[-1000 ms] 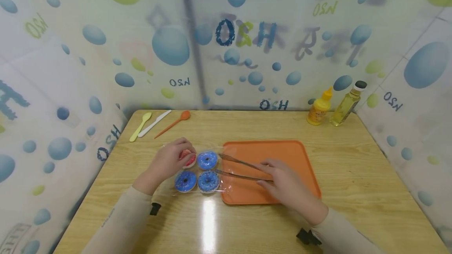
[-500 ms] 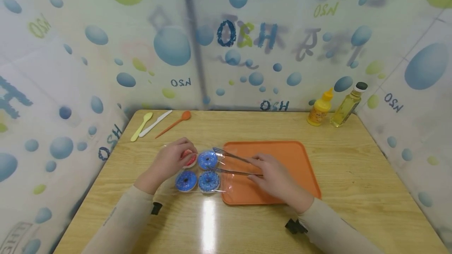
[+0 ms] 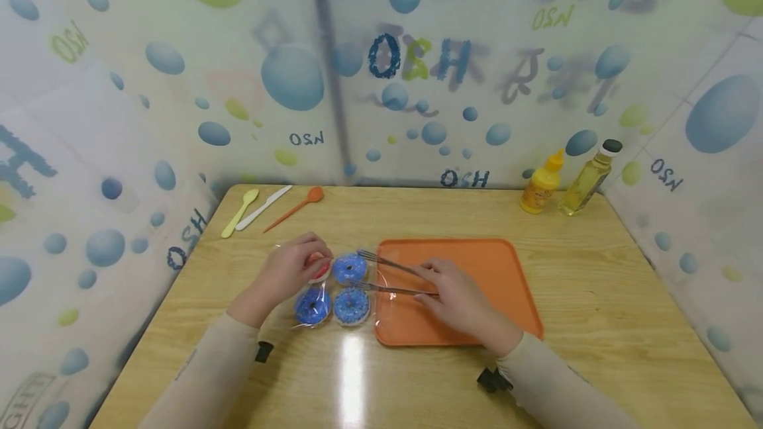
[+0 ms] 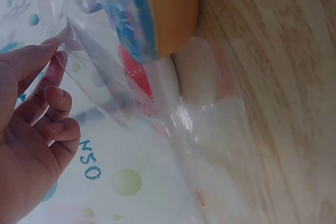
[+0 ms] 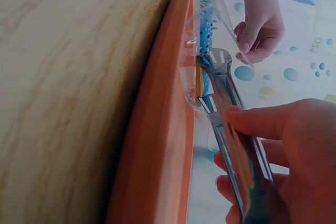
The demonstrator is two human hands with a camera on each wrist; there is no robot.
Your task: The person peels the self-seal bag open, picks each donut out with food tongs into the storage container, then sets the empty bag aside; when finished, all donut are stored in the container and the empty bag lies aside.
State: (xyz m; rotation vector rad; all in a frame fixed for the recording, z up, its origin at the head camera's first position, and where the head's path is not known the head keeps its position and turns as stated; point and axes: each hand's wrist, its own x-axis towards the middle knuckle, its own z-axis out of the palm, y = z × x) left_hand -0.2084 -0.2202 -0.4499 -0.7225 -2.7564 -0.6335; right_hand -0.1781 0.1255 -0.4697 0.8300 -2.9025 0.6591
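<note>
Four doughnuts would be too exact, so several lie in a clear plastic bag (image 4: 94, 72) on the table. Three-sided against the tray's left edge are blue-iced doughnuts (image 3: 352, 306); a red-iced doughnut (image 3: 322, 273) lies partly under my left hand (image 3: 289, 270). Thumb and forefinger of that hand pinch the bag's film, plain in the left wrist view. My right hand (image 3: 459, 300) holds metal tongs (image 3: 396, 290), their two arms spread apart. The tongs' tips are at the bag's right end, by the upper right blue doughnut (image 3: 342, 267); whether they touch it I cannot tell.
The orange tray (image 3: 477, 253) lies under the right hand and tongs. At the back left are a yellow spoon (image 3: 241, 210), a white knife (image 3: 262, 209) and an orange spoon (image 3: 298, 207). A yellow squeeze bottle (image 3: 539, 187) and an oil bottle (image 3: 587, 183) stand back right.
My right hand has moved left, bringing the tongs' tips from the tray's edge to over the blue doughnuts. The film has shifted somewhat; my left hand stays nearly in place.
</note>
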